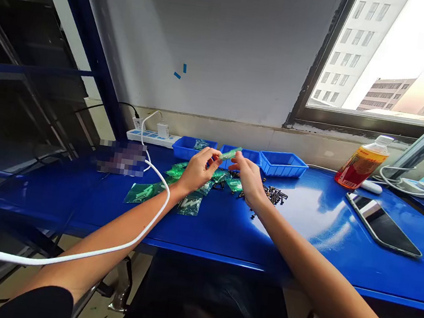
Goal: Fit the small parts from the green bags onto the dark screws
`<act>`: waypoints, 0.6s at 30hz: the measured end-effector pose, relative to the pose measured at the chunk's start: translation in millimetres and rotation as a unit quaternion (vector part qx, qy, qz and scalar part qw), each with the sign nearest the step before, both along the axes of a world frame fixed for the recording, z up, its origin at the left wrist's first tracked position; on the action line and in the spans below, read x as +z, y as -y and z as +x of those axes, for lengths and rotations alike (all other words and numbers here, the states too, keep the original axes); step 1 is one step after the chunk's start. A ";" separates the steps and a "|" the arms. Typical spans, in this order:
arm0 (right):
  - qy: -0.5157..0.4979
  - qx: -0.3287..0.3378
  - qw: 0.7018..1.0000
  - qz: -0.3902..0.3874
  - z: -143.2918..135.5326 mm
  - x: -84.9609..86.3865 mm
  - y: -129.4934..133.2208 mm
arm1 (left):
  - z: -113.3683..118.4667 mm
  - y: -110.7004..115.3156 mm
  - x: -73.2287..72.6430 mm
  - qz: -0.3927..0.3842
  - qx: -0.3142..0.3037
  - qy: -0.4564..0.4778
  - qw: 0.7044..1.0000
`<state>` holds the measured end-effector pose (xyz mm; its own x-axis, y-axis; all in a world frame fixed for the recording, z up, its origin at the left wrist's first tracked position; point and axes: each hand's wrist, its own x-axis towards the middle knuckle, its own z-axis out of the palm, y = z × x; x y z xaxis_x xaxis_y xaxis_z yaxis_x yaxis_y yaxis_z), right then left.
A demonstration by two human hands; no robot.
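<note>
The green bag [230, 153] is held up between both hands, above the surface [301, 250] and in front of the middle blue tray [252, 155]. The left hand [196, 171] has its fingers clamped on the bag's near-left end. The right hand [250, 179] has curled fingers at the other end; whether they grip or merely touch cannot be told. Filled bags [144, 192] and loose screws [276, 195] lie below. Assessment: the bag is likely light, limp and slippery, its thin film liable to crease or tear. Contents not determinable. Recommended hold: a fingertip pinch at opposite edges, clear of any hard contents.
</note>
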<state>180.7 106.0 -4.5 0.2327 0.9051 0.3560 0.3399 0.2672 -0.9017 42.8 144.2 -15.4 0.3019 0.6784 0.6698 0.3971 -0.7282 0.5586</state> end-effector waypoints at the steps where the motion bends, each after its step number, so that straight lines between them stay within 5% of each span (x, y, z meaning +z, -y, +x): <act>1: -0.070 0.020 0.997 -0.040 -0.8 2.1 0.4 | -0.9 0.2 0.0 0.027 0.004 -0.006 1.000; 5: -0.235 0.080 0.965 -0.084 -1.4 10.1 5.4 | -3.1 -1.2 -1.7 0.063 0.011 -0.032 0.997; 9: -0.247 0.073 0.963 -0.075 -0.6 12.8 7.6 | -2.8 -1.3 -1.0 0.046 0.009 -0.034 0.998; 15: -0.053 -0.047 0.997 0.044 0.9 -0.2 1.5 | 0.6 4.8 2.7 -0.014 -0.017 -0.020 1.000; 18: 0.124 -0.071 0.981 0.129 3.0 -7.5 -0.1 | 2.8 5.4 3.5 -0.061 -0.019 -0.002 0.998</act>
